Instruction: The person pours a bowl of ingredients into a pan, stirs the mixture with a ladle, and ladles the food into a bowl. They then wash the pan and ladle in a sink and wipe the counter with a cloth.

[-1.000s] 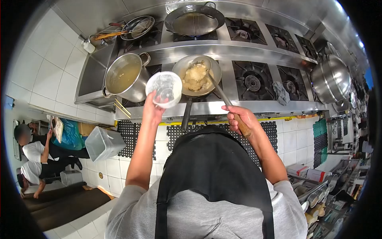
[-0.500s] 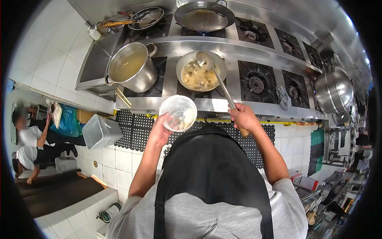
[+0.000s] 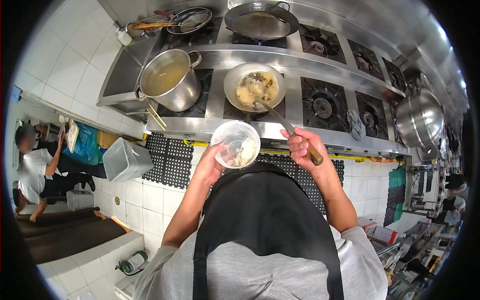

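Note:
My left hand holds a translucent plastic bowl with some white powder in it, tilted so its inside shows. My right hand is wrapped round the wooden handle of a ladle. The ladle's head is down in the food in a round pan on the front burner. Pale liquid with dark and light pieces lies in this pan. To its left stands a tall steel pot with cloudy liquid.
A wide dark pan sits on a rear burner. Chopsticks jut over the stove's front edge. A grey cloth lies by the right burner, near large steel bowls. Two people are at the left, beside a clear bin.
The ladle's head has gone down from the pan's upper part into the food. My left hand and the bowl have shifted slightly right. My right hand has turned on the handle.

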A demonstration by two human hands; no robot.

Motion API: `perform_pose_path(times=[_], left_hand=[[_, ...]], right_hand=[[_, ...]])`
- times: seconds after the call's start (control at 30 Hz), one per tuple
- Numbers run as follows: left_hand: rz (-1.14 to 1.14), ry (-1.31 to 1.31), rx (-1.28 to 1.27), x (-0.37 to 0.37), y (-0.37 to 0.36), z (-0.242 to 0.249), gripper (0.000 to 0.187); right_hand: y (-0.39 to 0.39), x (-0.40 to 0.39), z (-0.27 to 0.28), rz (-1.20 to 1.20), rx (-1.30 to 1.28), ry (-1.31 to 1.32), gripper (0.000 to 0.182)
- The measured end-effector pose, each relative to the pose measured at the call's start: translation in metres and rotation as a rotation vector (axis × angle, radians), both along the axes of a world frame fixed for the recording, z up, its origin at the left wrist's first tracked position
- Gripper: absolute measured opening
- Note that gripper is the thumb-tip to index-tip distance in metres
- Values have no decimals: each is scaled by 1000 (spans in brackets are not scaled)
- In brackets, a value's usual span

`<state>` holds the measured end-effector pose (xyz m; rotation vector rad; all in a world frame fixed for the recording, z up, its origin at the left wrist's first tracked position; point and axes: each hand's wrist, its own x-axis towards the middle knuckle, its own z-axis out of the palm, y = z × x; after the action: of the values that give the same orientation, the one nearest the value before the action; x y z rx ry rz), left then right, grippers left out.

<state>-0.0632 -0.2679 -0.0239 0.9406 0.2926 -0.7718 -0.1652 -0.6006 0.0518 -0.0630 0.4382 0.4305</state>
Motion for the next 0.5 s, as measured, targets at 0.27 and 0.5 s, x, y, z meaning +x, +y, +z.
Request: perform_pose_path(times=[0.27, 0.5], left_hand=[[70, -19, -7, -6, 19, 0, 65], [143, -5, 32, -12, 36, 8, 59]], right_hand=[[-27, 8, 24, 83, -691, 12, 26], [-42, 10, 35, 171, -1309, -56, 23]])
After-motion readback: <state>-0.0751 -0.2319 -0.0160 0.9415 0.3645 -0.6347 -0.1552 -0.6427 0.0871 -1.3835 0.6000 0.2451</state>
